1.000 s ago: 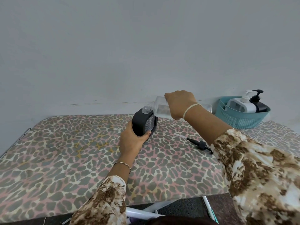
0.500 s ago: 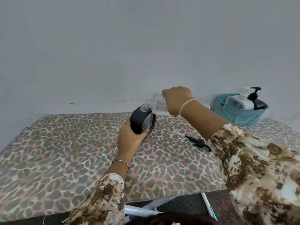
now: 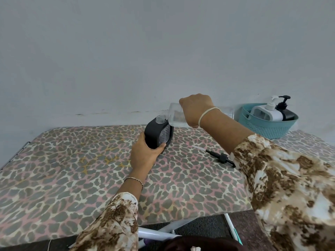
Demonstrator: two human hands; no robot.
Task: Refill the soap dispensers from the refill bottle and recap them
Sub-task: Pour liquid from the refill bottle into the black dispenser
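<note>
Fingers of the right hand (image 3: 194, 110) grip the tipped refill bottle (image 3: 174, 115) while the left hand (image 3: 145, 153) clasps the black dispenser (image 3: 155, 135).

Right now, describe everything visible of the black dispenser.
The black dispenser is a rounded plastic-looking bottle with a textured see-through side panel and a clear threaded neck, uncapped. It stands on the leopard-print cover; the left hand grips its base, and the tilted refill bottle has its mouth at the neck.
</note>
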